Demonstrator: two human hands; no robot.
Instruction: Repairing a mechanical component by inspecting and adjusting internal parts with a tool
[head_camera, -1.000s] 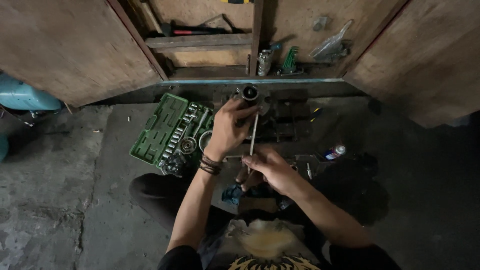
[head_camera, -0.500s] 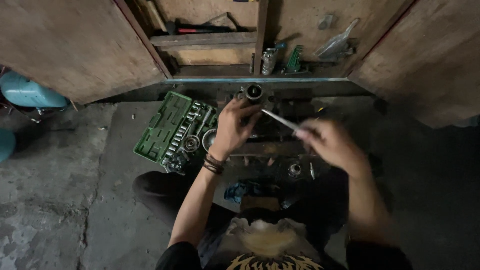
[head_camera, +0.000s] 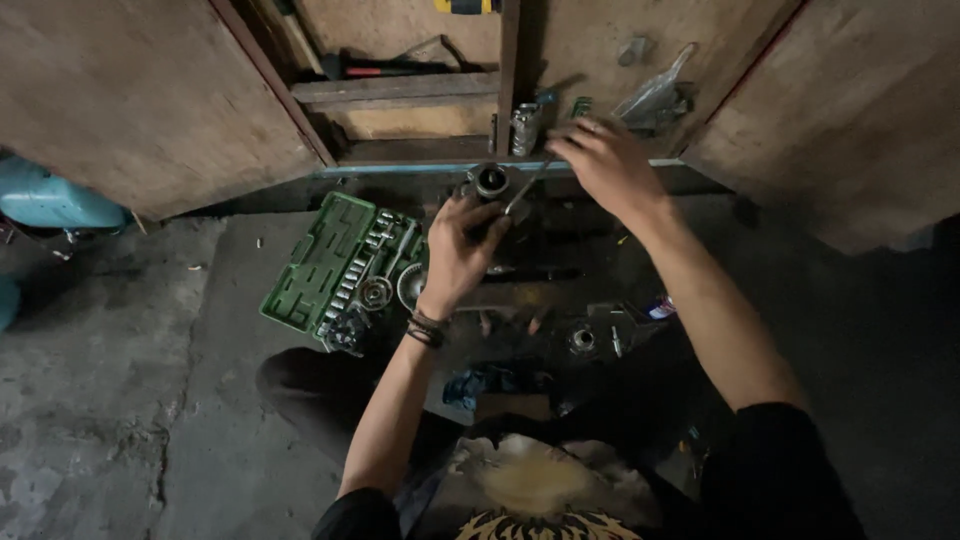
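Left hand (head_camera: 457, 250) clamped on dark metal part (head_camera: 491, 182) on floor. Rod (head_camera: 523, 188) gripped by right hand (head_camera: 603, 165), long axis toward 7 o'clock, tip at part. Socket case (head_camera: 330, 262) at 9 o'clock.

You are in a workshop: an open green socket set case (head_camera: 335, 265) lies on the stained concrete floor (head_camera: 120, 400), and rough wooden cabinet shelves (head_camera: 400, 90) hold hand tools and metal parts.
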